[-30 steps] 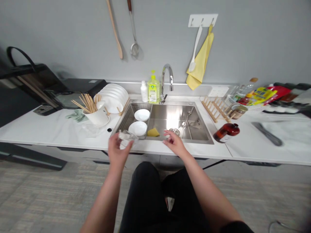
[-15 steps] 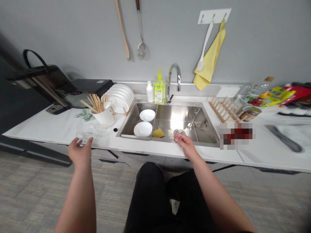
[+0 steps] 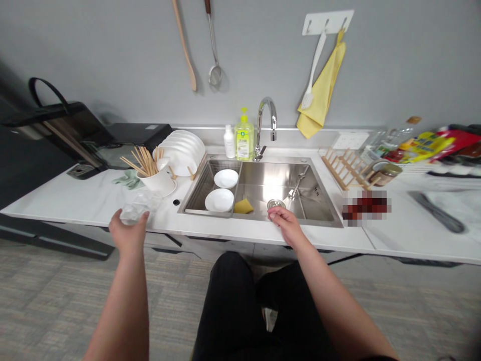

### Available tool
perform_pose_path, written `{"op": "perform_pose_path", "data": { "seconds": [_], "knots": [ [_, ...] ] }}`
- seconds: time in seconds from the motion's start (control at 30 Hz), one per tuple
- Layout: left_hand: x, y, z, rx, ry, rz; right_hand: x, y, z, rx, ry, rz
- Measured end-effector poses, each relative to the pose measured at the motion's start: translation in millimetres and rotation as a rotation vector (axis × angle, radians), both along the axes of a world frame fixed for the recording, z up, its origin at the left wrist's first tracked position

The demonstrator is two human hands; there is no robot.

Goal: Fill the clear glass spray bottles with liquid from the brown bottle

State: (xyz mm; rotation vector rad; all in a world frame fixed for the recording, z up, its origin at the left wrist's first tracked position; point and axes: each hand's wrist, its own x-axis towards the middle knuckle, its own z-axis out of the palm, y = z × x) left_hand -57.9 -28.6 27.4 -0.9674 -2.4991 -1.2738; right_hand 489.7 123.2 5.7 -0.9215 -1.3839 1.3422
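Note:
My left hand point(image 3: 128, 233) grips a clear glass tumbler point(image 3: 136, 209) at the counter's front edge, left of the steel sink point(image 3: 270, 183). My right hand point(image 3: 287, 225) rests at the sink's front rim, fingers curled and holding nothing I can see. It is nearest the round drain strainer point(image 3: 276, 204). Inside the sink, a yellow sponge point(image 3: 244, 206) lies by the divider. Two white bowls point(image 3: 219, 200) sit in the wire basket point(image 3: 195, 198) at the left.
White plates point(image 3: 180, 153) stand in a rack beside a white cup of wooden chopsticks point(image 3: 160, 181). Behind the sink are a chrome faucet point(image 3: 263, 128) and a green soap bottle point(image 3: 244, 140). A wooden rack point(image 3: 345, 170) and a pixelated object point(image 3: 366, 207) stand right.
My left hand has carried the glass leftward from the sink corner, along the counter's front edge. My right hand has moved only slightly, and the view has shifted a little.

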Motion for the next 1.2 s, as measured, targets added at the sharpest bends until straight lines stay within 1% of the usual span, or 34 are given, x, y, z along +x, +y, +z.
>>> {"op": "perform_pose_path", "data": {
  "seconds": [0.07,0.1,0.17,0.23,0.27,0.3,0.37,0.43,0.53,0.6,0.73,0.8,0.87,0.93,1.0,1.07,1.1,1.17,1.2],
  "knots": [
    [20,2,6.9,0.097,0.153,0.074,0,0,-0.5,0.002,0.001,-0.003],
    [31,6,9.8,0.128,0.234,0.052,0,0,-0.5,0.002,0.003,-0.002],
    [51,22,13.0,0.094,0.309,-0.128,0,0,0.3,-0.001,0.004,0.003],
    [63,46,11.8,-0.002,0.264,-0.322,-1,0,2.0,-0.005,-0.004,0.004],
    [65,59,9.6,-0.036,0.231,-0.369,-2,-1,3.1,-0.006,-0.008,0.003],
    [64,71,6.8,-0.061,0.199,-0.388,-2,-2,4.2,-0.006,-0.011,0.001],
    [58,91,-0.1,-0.085,0.132,-0.382,-3,-3,5.7,-0.006,-0.009,0.003],
    [48,102,-7.3,-0.105,0.062,-0.382,-3,-3,5.9,-0.009,0.003,0.007],
    [36,108,-16.0,-0.153,0.001,-0.38,-3,-2,4.6,-0.008,0.002,0.002],
    [33,108,-19.2,-0.208,0.019,-0.362,-3,-1,3.8,-0.004,-0.011,0.004],
    [38,107,-17.3,-0.275,0.092,-0.334,-6,-1,4.4,0.013,-0.023,0.012],
    [43,103,-12.3,-0.259,0.101,-0.304,-5,-4,5.0,0.028,-0.03,-0.01],
    [51,97,-5.8,-0.221,0.109,-0.26,3,-11,5.2,0.038,-0.04,-0.042],
    [63,90,0.8,-0.157,0.082,-0.237,23,-20,5.0,0.062,-0.07,-0.09],
    [81,87,5.5,-0.09,-0.005,-0.236,56,-29,4.9,0.122,-0.138,-0.19],
    [108,87,6.8,-0.042,-0.123,-0.273,101,-33,5.0,0.189,-0.228,-0.391],
    [124,90,6.2,-0.022,-0.18,-0.316,125,-33,5.2,0.228,-0.27,-0.535],
    [162,97,3.3,0.028,-0.278,-0.449,171,-28,5.4,0.305,-0.348,-0.822],
    [181,102,1.5,0.06,-0.321,-0.521,192,-23,5.3,0.335,-0.385,-0.919]
  ]
}}
